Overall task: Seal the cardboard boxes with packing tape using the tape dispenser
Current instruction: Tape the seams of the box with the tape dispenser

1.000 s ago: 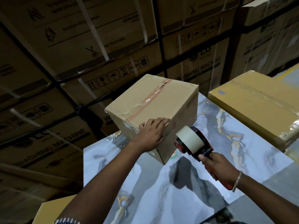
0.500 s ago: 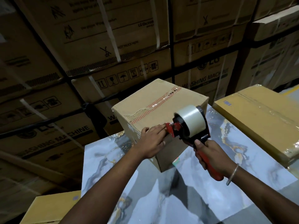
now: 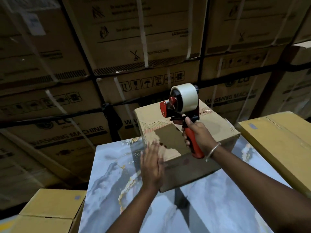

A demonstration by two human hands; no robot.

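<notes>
My right hand (image 3: 197, 134) grips the tape dispenser (image 3: 182, 106) above the cardboard box (image 3: 217, 130); my left hand (image 3: 152, 165), fingers straight, presses its side.

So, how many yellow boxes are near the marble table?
2: one yellow box lies at the table's right edge, another yellow box stands at the lower left corner. More may be hidden outside the view.

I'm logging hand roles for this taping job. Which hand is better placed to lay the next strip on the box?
Right: the right hand already grips the tape dispenser above the cardboard box; the left hand lies flat against its side.
</notes>
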